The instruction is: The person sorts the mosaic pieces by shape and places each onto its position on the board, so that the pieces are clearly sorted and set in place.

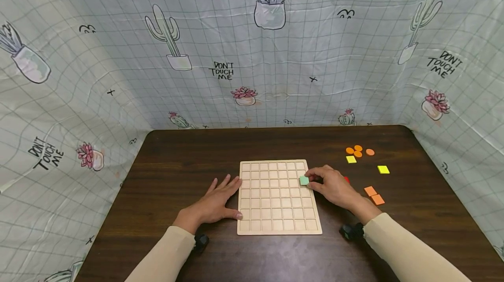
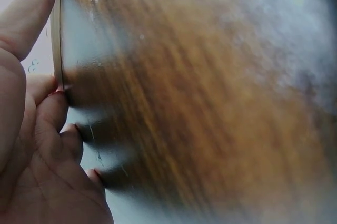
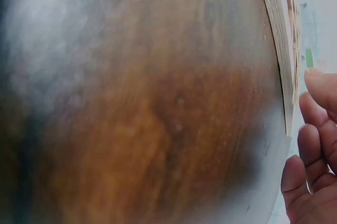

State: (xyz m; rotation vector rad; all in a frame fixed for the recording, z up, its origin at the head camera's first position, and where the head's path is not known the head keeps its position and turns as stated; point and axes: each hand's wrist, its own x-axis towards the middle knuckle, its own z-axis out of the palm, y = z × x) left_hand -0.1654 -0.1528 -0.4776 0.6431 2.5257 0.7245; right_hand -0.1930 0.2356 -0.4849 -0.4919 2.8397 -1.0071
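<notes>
A pale wooden grid board [image 1: 280, 194] lies flat on the table. My left hand [image 1: 210, 202] has its fingers spread, and the thumb and fingertips touch the board's left edge. In the left wrist view, the left hand [image 2: 50, 166] is seen against that edge. My right hand [image 1: 334, 187] pinches a light green square tile [image 1: 303, 181] between thumb and fingers, over the right column of the grid in its upper half. The right wrist view shows the green tile [image 3: 309, 58] edge-on, above the right thumb [image 3: 324, 87].
On the dark wooden table [image 1: 189, 155], right of the board, lie several orange discs [image 1: 358, 148], two yellow squares [image 1: 383, 170] and two orange squares [image 1: 370, 191]. A red piece [image 1: 346, 179] is partly hidden behind the right hand. A patterned curtain [image 1: 275, 63] surrounds the table's back and sides.
</notes>
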